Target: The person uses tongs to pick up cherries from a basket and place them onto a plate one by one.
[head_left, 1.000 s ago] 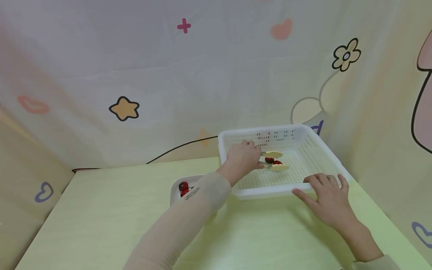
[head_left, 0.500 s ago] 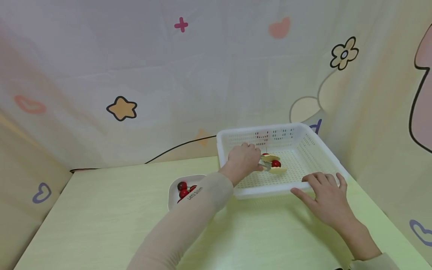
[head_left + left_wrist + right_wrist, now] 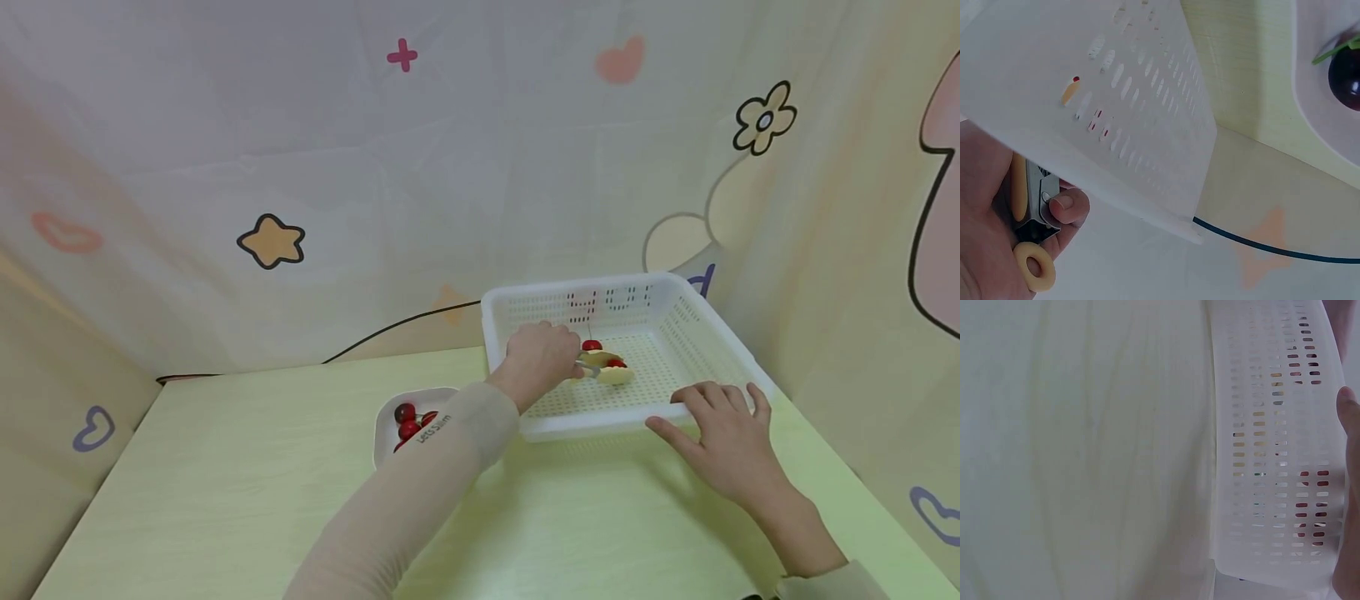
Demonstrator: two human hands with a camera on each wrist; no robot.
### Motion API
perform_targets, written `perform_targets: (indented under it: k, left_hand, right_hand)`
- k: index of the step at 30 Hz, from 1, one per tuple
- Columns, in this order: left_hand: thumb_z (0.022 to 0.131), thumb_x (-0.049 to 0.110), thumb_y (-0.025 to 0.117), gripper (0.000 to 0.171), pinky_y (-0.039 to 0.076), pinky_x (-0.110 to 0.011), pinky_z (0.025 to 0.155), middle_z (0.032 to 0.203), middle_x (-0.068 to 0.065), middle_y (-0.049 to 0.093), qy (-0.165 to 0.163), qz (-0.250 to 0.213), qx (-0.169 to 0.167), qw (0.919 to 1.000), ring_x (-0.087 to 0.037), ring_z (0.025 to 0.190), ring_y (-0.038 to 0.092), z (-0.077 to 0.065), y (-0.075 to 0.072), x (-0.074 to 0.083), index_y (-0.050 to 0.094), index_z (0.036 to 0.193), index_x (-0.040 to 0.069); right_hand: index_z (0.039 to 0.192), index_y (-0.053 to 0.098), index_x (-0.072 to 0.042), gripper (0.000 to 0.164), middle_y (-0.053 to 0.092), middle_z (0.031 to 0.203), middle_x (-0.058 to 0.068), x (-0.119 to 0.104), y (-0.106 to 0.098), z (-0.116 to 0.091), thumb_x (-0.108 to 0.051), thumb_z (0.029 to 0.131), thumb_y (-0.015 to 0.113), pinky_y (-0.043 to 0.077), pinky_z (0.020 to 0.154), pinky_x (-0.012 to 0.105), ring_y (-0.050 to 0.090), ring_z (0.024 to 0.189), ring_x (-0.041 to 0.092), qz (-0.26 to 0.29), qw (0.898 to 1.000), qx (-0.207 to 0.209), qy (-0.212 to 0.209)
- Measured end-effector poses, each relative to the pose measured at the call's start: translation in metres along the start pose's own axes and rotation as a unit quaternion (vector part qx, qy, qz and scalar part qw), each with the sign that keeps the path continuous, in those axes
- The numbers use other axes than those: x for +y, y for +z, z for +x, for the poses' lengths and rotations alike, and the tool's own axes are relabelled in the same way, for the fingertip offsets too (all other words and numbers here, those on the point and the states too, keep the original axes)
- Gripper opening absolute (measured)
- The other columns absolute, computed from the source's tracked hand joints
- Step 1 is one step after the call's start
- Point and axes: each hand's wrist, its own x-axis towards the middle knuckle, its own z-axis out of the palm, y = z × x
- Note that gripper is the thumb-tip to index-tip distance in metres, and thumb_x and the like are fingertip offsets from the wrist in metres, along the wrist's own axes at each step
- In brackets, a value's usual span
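My left hand [image 3: 542, 356] reaches over the near left part of a white plastic basket [image 3: 577, 427] and grips metal tongs [image 3: 1040, 197] with cream-yellow grips and tips. Inside the basket, the tong tips lie close on either side of a red cherry [image 3: 617, 363], which shows partly between them. Just behind them sits a second cherry [image 3: 592, 345] with its stem up. At the basket's front right, my right hand [image 3: 727, 450] holds the rim, fingers over the edge and thumb on the outer wall.
Left of the basket, a small white dish [image 3: 385, 437] holds several cherries [image 3: 408, 430], partly covered by my left sleeve [image 3: 420, 492]. Both stand on a pale yellow-green table [image 3: 225, 483]. A patterned curtain [image 3: 360, 208] hangs behind.
The tongs, spread over two cherries before, have dipped and their tips have drawn together around one. The other cherry now shows behind them. My right hand stays on the rim.
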Motion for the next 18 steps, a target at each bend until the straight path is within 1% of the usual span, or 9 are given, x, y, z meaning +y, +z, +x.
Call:
perform_targets:
  k: [3, 6, 11, 14, 18]
  left_hand:
    - [0.098, 0.059, 0.060, 0.040, 0.041, -0.024, 0.047, 0.081, 0.006, 0.056, -0.003, -0.004, -0.009, 0.9999, -0.011, 0.064, 0.040, 0.000, 0.000, -0.002, 0.066, 0.102, 0.020]
    - [0.099, 0.059, 0.059, 0.041, 0.041, -0.024, 0.048, 0.083, 0.007, 0.057, -0.005, -0.003, -0.010, 0.9999, -0.011, 0.065, 0.041, -0.001, 0.001, -0.004, 0.065, 0.104, 0.019]
    - [0.099, 0.058, 0.059, 0.041, 0.044, -0.025, 0.052, 0.087, 0.006, 0.059, -0.002, -0.019, 0.000, 0.9998, -0.012, 0.070, 0.048, -0.006, 0.000, -0.006, 0.065, 0.106, 0.018]
    - [0.099, 0.058, 0.059, 0.042, 0.046, -0.025, 0.054, 0.092, 0.006, 0.061, 0.006, -0.028, 0.007, 0.9996, -0.012, 0.074, 0.052, -0.009, -0.001, -0.007, 0.065, 0.109, 0.017]
    - [0.101, 0.060, 0.054, 0.045, 0.047, -0.024, 0.055, 0.096, 0.006, 0.062, 0.013, -0.033, 0.015, 0.9993, -0.012, 0.075, 0.055, -0.013, -0.002, -0.011, 0.065, 0.110, 0.017]
  right_hand:
    - [0.111, 0.063, -0.010, 0.044, 0.060, 0.117, 0.017, 0.000, 0.000, 0.000, -0.051, 0.096, 0.068, 0.008, 0.108, 0.072, 0.047, 0.114, 0.045, -0.001, 1.000, 0.000, 0.000]
    - [0.111, 0.063, -0.009, 0.044, 0.060, 0.117, 0.018, 0.000, 0.000, 0.001, -0.051, 0.096, 0.068, 0.008, 0.108, 0.072, 0.047, 0.114, 0.045, -0.002, 1.000, -0.001, -0.001]
    - [0.111, 0.064, -0.009, 0.045, 0.060, 0.117, 0.018, 0.000, -0.001, 0.001, -0.051, 0.096, 0.068, 0.008, 0.108, 0.073, 0.047, 0.114, 0.046, -0.003, 1.000, -0.002, -0.002]
    - [0.111, 0.064, -0.009, 0.045, 0.061, 0.117, 0.018, -0.001, -0.001, 0.001, -0.051, 0.096, 0.068, 0.008, 0.108, 0.073, 0.047, 0.114, 0.046, -0.002, 1.000, -0.003, -0.002]
    - [0.111, 0.064, -0.008, 0.045, 0.060, 0.117, 0.018, -0.001, -0.002, 0.001, -0.051, 0.096, 0.068, 0.008, 0.107, 0.074, 0.047, 0.114, 0.046, -0.002, 1.000, -0.005, -0.001]
